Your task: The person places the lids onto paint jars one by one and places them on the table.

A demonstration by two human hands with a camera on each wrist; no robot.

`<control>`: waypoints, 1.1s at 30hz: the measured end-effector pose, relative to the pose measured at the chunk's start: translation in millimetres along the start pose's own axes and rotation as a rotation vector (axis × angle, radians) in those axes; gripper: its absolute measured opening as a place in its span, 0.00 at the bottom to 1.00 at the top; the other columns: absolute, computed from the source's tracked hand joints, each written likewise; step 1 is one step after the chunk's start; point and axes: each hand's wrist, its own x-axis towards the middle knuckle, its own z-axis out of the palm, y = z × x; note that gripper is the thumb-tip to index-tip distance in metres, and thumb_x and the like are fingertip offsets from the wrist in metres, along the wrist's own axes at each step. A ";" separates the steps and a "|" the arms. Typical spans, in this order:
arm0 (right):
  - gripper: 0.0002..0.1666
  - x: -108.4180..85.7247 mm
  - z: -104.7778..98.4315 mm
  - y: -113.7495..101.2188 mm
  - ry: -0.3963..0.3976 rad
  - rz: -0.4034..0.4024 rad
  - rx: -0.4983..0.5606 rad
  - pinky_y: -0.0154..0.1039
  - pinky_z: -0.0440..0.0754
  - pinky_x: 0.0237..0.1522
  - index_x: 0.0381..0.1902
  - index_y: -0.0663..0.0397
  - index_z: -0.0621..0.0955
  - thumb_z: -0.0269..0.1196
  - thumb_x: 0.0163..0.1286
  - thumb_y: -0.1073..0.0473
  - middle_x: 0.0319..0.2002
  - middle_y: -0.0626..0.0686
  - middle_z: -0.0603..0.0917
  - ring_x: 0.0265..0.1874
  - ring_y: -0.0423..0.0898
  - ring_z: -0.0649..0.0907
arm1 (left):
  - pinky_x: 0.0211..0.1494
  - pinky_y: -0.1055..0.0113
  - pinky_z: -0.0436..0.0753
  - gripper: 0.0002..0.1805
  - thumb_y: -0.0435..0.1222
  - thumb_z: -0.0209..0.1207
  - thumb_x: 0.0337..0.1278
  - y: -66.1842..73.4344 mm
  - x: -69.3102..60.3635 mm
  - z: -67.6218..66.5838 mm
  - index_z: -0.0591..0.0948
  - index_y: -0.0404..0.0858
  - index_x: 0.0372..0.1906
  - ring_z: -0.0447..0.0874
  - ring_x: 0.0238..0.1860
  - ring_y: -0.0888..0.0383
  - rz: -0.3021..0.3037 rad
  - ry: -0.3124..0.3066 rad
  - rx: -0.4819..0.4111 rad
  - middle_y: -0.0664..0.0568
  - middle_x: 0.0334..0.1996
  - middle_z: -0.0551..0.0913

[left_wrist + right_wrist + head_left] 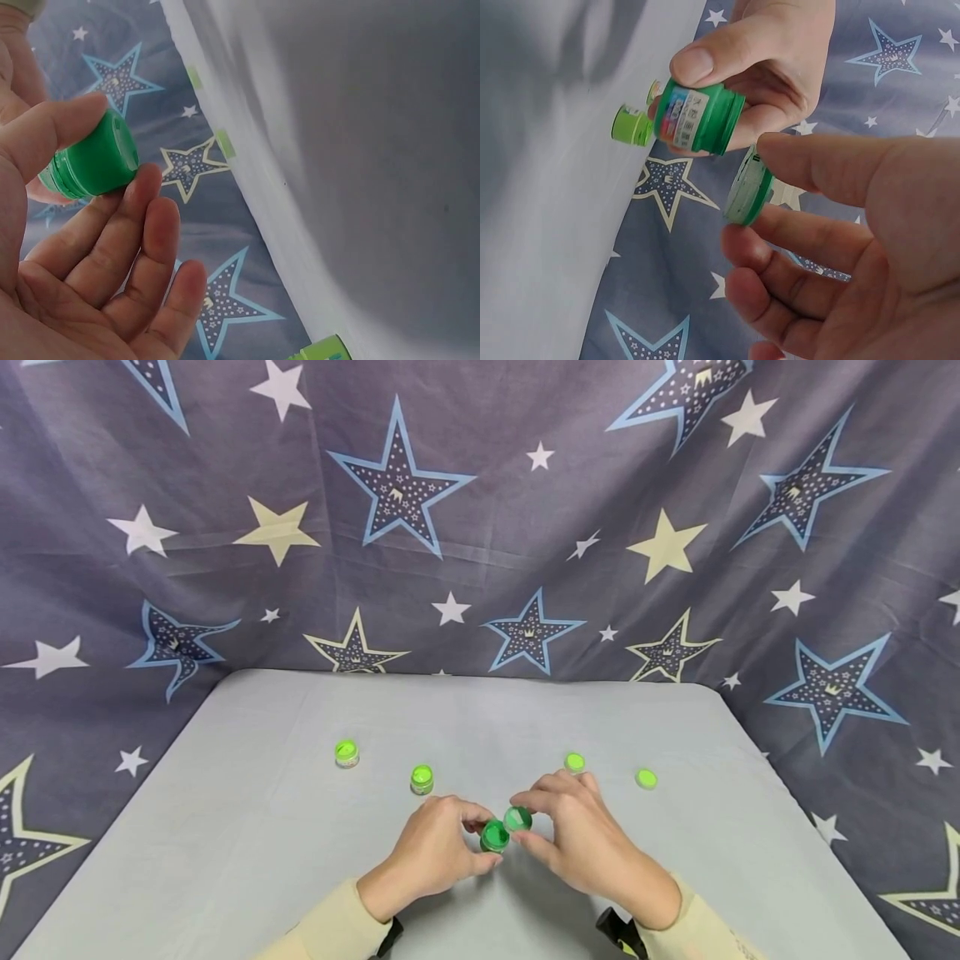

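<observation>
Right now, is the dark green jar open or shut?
Open: the left hand holds the dark green jar, its threaded rim bare, while the right hand pinches the lid beside it.

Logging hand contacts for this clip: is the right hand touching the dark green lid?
Touching. The right wrist view shows the right hand pinching the dark green lid between thumb and fingers.

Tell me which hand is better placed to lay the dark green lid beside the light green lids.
Probably the right hand: it pinches the dark green lid, and the light green lids lie on its side; the left hand holds a jar.
</observation>
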 end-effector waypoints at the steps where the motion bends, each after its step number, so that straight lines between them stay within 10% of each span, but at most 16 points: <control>1: 0.20 -0.2 0.4 -0.9 -0.003 -0.001 0.006 0.43 0.65 0.48 0.47 0.47 0.89 0.80 0.56 0.52 0.39 0.39 0.85 0.42 0.38 0.79 | 0.40 0.66 0.79 0.13 0.40 0.81 0.43 0.0 0.1 0.2 0.90 0.51 0.37 0.83 0.38 0.60 0.000 -0.002 -0.001 0.68 0.31 0.84; 33: 0.20 0.5 12.5 -13.0 -0.051 -0.020 0.071 0.41 0.65 0.48 0.48 0.45 0.89 0.79 0.57 0.52 0.39 0.38 0.84 0.42 0.36 0.77 | 0.37 0.70 0.78 0.09 0.36 0.78 0.45 1.3 -0.2 3.4 0.90 0.53 0.31 0.83 0.35 0.61 0.053 0.005 -0.019 0.73 0.27 0.83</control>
